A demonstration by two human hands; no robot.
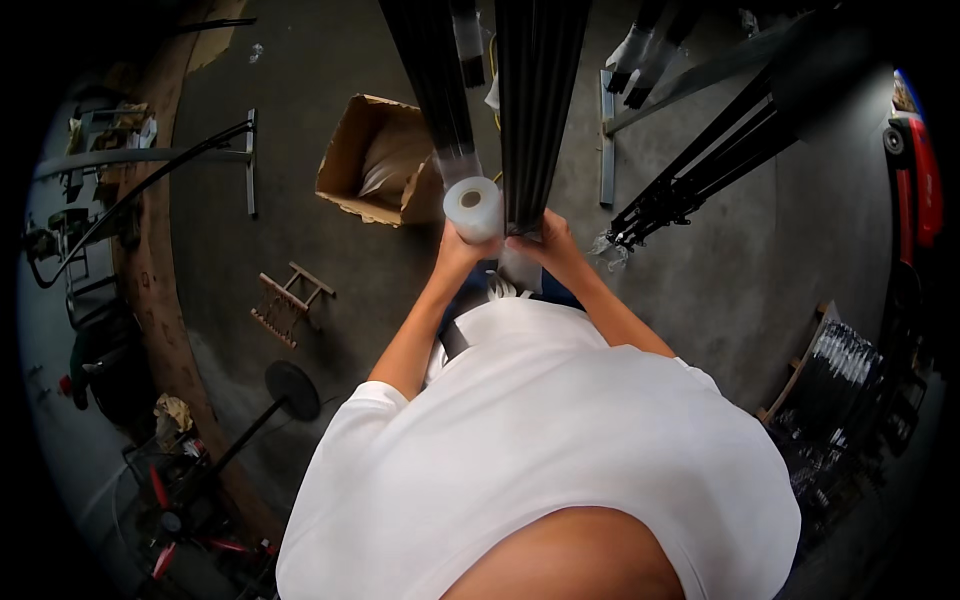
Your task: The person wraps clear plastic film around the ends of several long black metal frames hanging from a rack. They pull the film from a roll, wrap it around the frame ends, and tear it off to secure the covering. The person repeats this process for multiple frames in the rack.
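1. 2 hands meet just in front of our chest, at the near end of a bundle of long black bars (535, 110) that runs away from us toward the top of the view.
2. Our left hand (457, 247) is closed around a roll of clear film (472, 207) — the roll stands on end above the fist, its hollow core facing up, just left of the bundle.
3. Our right hand (548, 243) is curled over the bundle's near end, fingers pressing a pale patch of film against the bars; how tight the grip is we cannot tell.
4. A second black bundle (435, 70) lies beside the first, to its left, with a band of clear film around it just above the roll.
5. An open cardboard box (375, 160) sits on the grey floor (300, 80) to the left, near the roll.
6. A small wooden rack (285, 303) lies further left and nearer us — well apart from the hands.
7. More black bars (700, 170) slant across the floor to the right.
8. Our white shirt (540, 440) fills the lower middle.
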